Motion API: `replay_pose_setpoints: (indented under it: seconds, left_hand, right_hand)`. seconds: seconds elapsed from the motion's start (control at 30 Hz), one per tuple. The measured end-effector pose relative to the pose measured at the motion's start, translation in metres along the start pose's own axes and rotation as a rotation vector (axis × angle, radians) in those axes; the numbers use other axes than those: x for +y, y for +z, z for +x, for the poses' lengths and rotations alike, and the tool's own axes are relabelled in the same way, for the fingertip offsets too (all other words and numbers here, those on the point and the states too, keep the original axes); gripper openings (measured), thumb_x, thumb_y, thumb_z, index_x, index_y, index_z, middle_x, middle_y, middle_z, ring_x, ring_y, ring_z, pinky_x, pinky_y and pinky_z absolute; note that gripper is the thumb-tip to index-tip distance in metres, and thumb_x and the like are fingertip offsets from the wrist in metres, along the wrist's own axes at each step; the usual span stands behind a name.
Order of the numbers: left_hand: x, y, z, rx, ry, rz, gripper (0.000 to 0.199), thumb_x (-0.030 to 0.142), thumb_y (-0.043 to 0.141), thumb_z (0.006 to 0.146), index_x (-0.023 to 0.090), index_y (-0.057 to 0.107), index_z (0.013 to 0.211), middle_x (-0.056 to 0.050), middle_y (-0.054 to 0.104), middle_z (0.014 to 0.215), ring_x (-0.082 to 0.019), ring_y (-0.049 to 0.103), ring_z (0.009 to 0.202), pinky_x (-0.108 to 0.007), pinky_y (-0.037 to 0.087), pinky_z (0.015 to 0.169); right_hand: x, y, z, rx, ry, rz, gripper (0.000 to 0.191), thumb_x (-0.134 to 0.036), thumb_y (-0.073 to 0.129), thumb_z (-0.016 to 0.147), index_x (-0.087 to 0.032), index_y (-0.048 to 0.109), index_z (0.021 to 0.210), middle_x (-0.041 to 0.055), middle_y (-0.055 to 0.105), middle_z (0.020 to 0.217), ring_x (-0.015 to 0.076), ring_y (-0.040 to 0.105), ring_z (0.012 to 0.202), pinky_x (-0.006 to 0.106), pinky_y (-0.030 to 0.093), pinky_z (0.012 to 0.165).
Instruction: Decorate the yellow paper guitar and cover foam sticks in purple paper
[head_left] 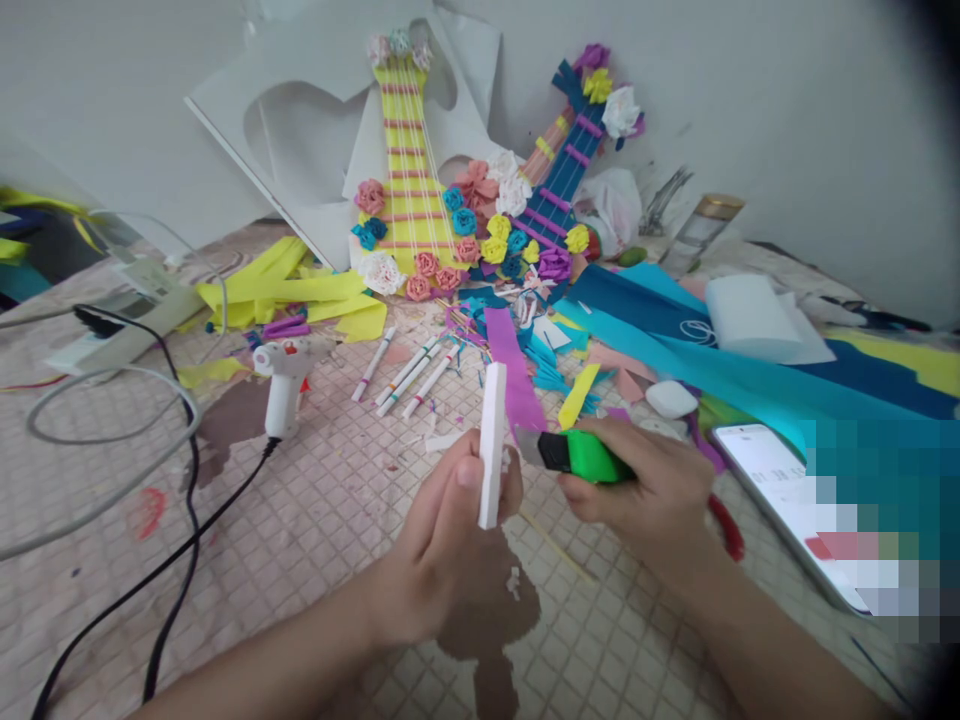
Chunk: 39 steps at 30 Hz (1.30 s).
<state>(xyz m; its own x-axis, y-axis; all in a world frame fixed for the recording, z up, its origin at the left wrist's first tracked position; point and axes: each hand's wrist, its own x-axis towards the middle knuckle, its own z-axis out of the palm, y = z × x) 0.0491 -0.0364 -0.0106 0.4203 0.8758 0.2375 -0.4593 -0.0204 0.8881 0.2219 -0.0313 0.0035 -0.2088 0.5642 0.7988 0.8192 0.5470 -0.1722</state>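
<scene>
My left hand is closed around a narrow white foam strip, held upright above the table. In my right hand is a green utility knife with a black front end, its blade pointing left toward the strip. A small gap seems to separate blade and strip. Behind them a purple paper strip lies among paper scraps. Several white markers rest to the left of it.
A white glue gun stands at left, its black cord running to the front. Two flower-trimmed paper guitars, one yellow and one blue, lean at the back. A lit phone lies right, near a white roll and blue paper.
</scene>
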Motion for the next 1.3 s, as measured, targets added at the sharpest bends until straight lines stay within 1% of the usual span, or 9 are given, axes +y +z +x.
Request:
replay_pose_setpoints:
  seconds: [0.07, 0.2, 0.33, 0.47, 0.67, 0.8, 0.97, 1.13, 1.3]
  left_hand:
    - [0.000, 0.001, 0.001, 0.027, 0.002, -0.004, 0.035, 0.043, 0.028, 0.094, 0.020, 0.042, 0.071, 0.003, 0.031, 0.062, -0.012, 0.027, 0.056, -0.027, 0.027, 0.054]
    - [0.002, 0.000, 0.003, 0.111, -0.054, 0.065, 0.037, 0.046, 0.027, 0.093, 0.020, 0.044, 0.073, 0.001, 0.037, 0.066, -0.013, 0.032, 0.059, -0.027, 0.031, 0.055]
    - [0.001, -0.003, 0.003, 0.108, -0.068, 0.101, 0.038, 0.048, 0.029, 0.092, 0.019, 0.044, 0.072, 0.001, 0.038, 0.067, -0.012, 0.033, 0.058, -0.027, 0.033, 0.055]
    - [-0.002, -0.002, 0.002, 0.083, -0.063, 0.054, 0.038, 0.050, 0.032, 0.091, 0.019, 0.042, 0.072, 0.003, 0.037, 0.063, -0.011, 0.032, 0.055, -0.025, 0.033, 0.052]
    - [0.000, 0.006, 0.001, 0.148, -0.112, -0.006, 0.033, 0.049, 0.039, 0.089, 0.020, 0.048, 0.075, 0.003, 0.040, 0.060, -0.010, 0.036, 0.051, -0.023, 0.032, 0.048]
    - [0.003, 0.009, -0.001, 0.110, -0.140, -0.067, 0.030, 0.047, 0.042, 0.088, 0.020, 0.052, 0.082, 0.003, 0.045, 0.060, -0.010, 0.038, 0.049, -0.023, 0.033, 0.046]
    - [0.000, 0.007, -0.002, 0.076, -0.115, -0.139, 0.026, 0.037, 0.035, 0.093, 0.020, 0.054, 0.087, 0.002, 0.048, 0.065, -0.010, 0.041, 0.053, -0.021, 0.035, 0.049]
    - [-0.010, -0.002, 0.001, 0.011, -0.028, -0.159, 0.029, 0.036, 0.032, 0.094, 0.021, 0.056, 0.086, 0.002, 0.046, 0.067, -0.009, 0.039, 0.056, -0.020, 0.035, 0.051]
    - [-0.011, -0.004, -0.003, -0.020, -0.031, -0.127, 0.030, 0.041, 0.033, 0.093, 0.023, 0.056, 0.094, 0.002, 0.046, 0.072, -0.009, 0.038, 0.059, -0.018, 0.036, 0.054]
  right_hand:
    - [0.000, 0.000, 0.000, -0.001, -0.007, 0.012, 0.029, -0.047, 0.050, 0.083, -0.020, 0.053, 0.073, -0.0017, 0.055, 0.048, 0.0116, 0.052, 0.041, 0.024, 0.039, 0.039]
    - [-0.005, 0.000, -0.003, -0.042, -0.062, 0.057, 0.033, -0.052, 0.048, 0.082, -0.021, 0.051, 0.074, -0.0018, 0.057, 0.050, 0.0122, 0.054, 0.044, 0.025, 0.040, 0.040]
    - [-0.010, 0.001, -0.007, -0.077, -0.061, 0.055, 0.036, -0.056, 0.049, 0.080, -0.021, 0.049, 0.073, -0.0028, 0.054, 0.049, 0.0128, 0.055, 0.045, 0.026, 0.039, 0.041]
    - [-0.011, 0.000, -0.007, -0.103, -0.053, 0.058, 0.035, -0.055, 0.048, 0.082, -0.021, 0.049, 0.075, -0.0026, 0.055, 0.050, 0.0130, 0.055, 0.047, 0.026, 0.039, 0.042]
    - [-0.013, 0.000, -0.004, -0.085, -0.043, 0.046, 0.034, -0.054, 0.051, 0.080, -0.021, 0.048, 0.073, -0.0025, 0.054, 0.049, 0.0136, 0.056, 0.045, 0.027, 0.040, 0.042]
    - [-0.014, 0.001, -0.002, -0.067, -0.040, 0.030, 0.033, -0.052, 0.050, 0.081, -0.021, 0.049, 0.071, -0.0019, 0.055, 0.048, 0.0138, 0.056, 0.045, 0.026, 0.042, 0.042]
    - [-0.012, 0.000, -0.003, -0.066, -0.026, 0.051, 0.033, -0.052, 0.053, 0.080, -0.020, 0.050, 0.074, -0.0023, 0.055, 0.050, 0.0124, 0.056, 0.047, 0.025, 0.043, 0.044]
    - [-0.010, -0.001, -0.006, -0.056, -0.026, 0.053, 0.035, -0.054, 0.050, 0.082, -0.019, 0.051, 0.076, -0.0022, 0.056, 0.052, 0.0117, 0.055, 0.047, 0.025, 0.041, 0.044]
    - [-0.011, 0.000, -0.006, -0.051, -0.024, 0.065, 0.035, -0.054, 0.050, 0.081, -0.019, 0.051, 0.077, -0.0009, 0.058, 0.054, 0.0122, 0.057, 0.049, 0.025, 0.043, 0.045]
